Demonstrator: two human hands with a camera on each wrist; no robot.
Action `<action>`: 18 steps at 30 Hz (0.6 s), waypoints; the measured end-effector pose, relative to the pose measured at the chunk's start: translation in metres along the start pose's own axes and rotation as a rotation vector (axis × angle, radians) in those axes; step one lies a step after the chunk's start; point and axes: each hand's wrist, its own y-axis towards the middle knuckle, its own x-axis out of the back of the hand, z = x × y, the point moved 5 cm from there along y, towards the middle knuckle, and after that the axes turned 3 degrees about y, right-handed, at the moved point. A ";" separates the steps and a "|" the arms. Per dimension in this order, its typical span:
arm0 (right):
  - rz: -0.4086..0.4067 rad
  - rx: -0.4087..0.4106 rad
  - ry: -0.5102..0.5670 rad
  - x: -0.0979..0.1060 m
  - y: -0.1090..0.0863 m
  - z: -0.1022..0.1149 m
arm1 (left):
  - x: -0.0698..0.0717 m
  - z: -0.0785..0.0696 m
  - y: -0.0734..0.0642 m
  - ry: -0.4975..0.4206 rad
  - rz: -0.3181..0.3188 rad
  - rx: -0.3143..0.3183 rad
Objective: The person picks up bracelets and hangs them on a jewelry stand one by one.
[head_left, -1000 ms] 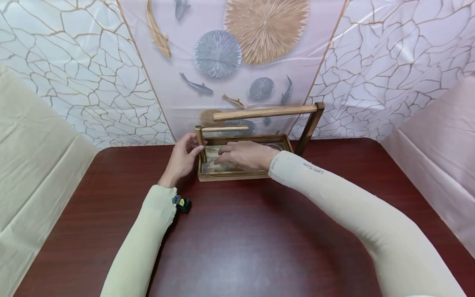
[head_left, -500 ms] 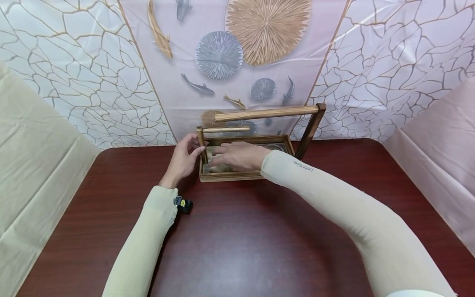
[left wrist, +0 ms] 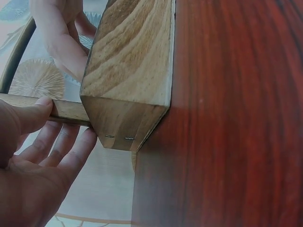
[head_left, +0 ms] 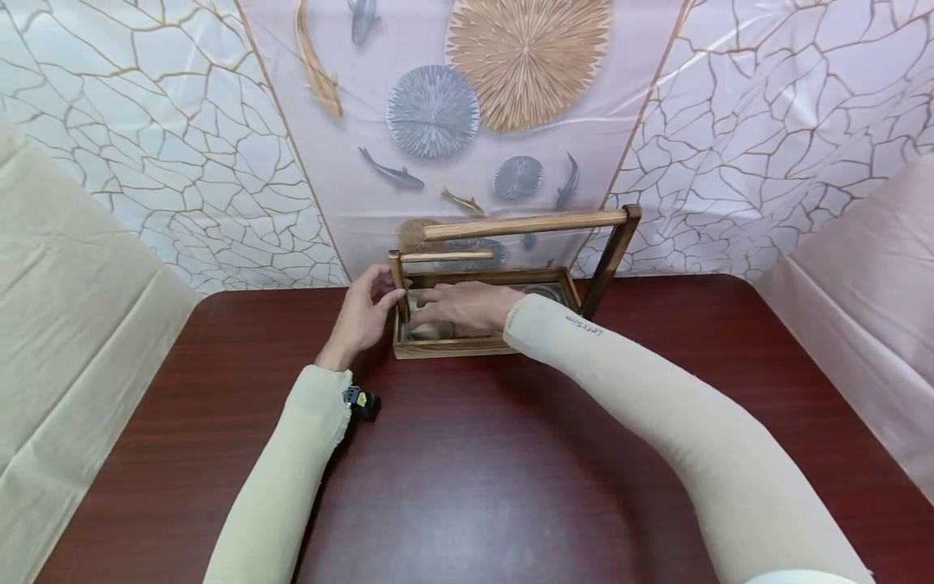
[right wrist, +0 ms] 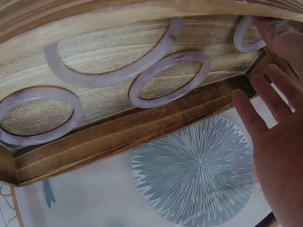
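A wooden tray stand (head_left: 456, 349) sits at the back of the table. My left hand (head_left: 359, 312) grips its short upright post (head_left: 399, 280), the thumb on one side and fingers on the other in the left wrist view. My right hand (head_left: 467, 307) reaches into the tray's left part. In the right wrist view, several pale lilac bangles lie in the tray: a large bangle (right wrist: 94, 79), a middle bangle (right wrist: 136, 92) and an end bangle (right wrist: 72, 101). The right thumb touches another bangle (right wrist: 239, 35) at the tray end, partly covering it; the other fingers are extended and apart.
Above the tray runs a long wooden bar (head_left: 525, 223) on a tall slanted post (head_left: 611, 259). A shorter bar (head_left: 448, 255) tops the short post. The dark red table (head_left: 467, 470) extends in front, and a patterned backdrop (head_left: 219, 162) hangs behind.
My right hand has shifted left along the tray toward the short post, its sleeve following. My left hand keeps its grip on the post.
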 end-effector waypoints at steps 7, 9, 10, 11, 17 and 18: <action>0.022 -0.028 -0.006 -0.003 0.004 0.002 | -0.001 -0.002 0.002 -0.008 0.002 -0.020; 0.028 -0.030 -0.010 -0.003 0.005 0.003 | -0.001 -0.001 0.002 -0.003 0.002 -0.016; 0.026 -0.026 -0.010 -0.003 0.006 0.004 | 0.000 -0.001 0.001 -0.003 0.001 -0.013; 0.026 -0.022 -0.008 -0.003 0.007 0.005 | 0.000 0.000 0.001 -0.002 0.000 -0.009; 0.052 -0.029 0.017 -0.003 0.011 0.006 | 0.000 0.000 0.000 -0.018 0.012 -0.025; 0.057 -0.030 0.021 -0.003 0.011 0.006 | 0.000 0.000 0.000 -0.021 0.013 -0.026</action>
